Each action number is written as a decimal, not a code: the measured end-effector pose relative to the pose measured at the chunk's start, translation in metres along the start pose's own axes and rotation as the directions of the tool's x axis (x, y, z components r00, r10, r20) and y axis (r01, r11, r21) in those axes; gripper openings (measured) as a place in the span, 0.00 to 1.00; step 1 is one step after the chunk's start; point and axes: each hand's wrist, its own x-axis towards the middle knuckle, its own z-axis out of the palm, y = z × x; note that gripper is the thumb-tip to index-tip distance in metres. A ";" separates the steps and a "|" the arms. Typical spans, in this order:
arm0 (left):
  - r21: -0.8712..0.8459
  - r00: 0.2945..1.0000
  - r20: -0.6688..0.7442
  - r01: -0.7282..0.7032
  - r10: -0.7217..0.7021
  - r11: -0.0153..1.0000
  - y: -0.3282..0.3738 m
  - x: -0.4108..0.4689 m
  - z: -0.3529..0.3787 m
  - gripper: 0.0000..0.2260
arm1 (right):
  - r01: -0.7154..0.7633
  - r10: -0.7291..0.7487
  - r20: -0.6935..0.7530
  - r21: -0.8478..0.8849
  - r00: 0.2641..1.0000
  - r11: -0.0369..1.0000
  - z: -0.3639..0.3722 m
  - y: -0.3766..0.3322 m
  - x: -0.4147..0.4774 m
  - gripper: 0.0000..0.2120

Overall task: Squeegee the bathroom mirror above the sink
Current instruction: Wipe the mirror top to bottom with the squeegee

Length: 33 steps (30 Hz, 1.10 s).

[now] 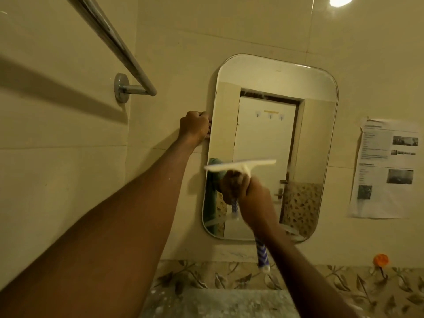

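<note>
A rounded rectangular mirror (309,125) hangs on the beige tiled wall and reflects a white door. My left hand (195,128) grips the mirror's left edge, fingers curled around the rim. My right hand (254,198) is closed around a squeegee (241,165). Its white blade lies nearly level across the lower left part of the glass, sticking out a little past the left edge. The blue-and-white patterned handle (262,253) pokes out below my wrist. The hand and squeegee are mirrored in the glass.
A chrome towel bar (114,42) juts from the wall at upper left, near my left arm. A printed paper sheet (385,168) is stuck to the wall right of the mirror. An orange hook (380,260) sits on the leaf-patterned tile band below. A grey speckled ledge (218,304) lies underneath.
</note>
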 end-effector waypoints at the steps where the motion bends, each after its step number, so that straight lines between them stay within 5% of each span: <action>1: -0.002 1.000 0.000 -0.003 0.003 1.000 -0.001 0.000 0.000 0.15 | -0.019 0.019 0.000 -0.016 1.000 1.000 0.009 0.014 -0.017 0.12; 7: 0.145 0.999 -0.020 -0.044 0.048 0.988 -0.012 -0.005 0.002 0.15 | -0.114 0.135 0.112 -0.172 0.985 0.979 0.014 0.044 -0.068 0.16; 14: 0.219 0.995 -0.042 -0.081 0.092 0.972 -0.021 -0.014 0.003 0.16 | -0.042 0.042 -0.143 0.004 0.989 0.999 -0.044 0.006 0.046 0.19; 24: 0.292 0.989 -0.046 -0.120 0.139 0.949 -0.020 -0.017 0.004 0.15 | -0.219 0.219 -0.003 -0.042 0.976 0.975 -0.004 0.033 -0.038 0.19; 33: 0.300 0.981 -0.056 -0.163 0.188 0.940 -0.020 -0.019 0.004 0.15 | 0.013 -0.013 -0.184 0.000 0.983 1.000 -0.087 -0.050 0.133 0.21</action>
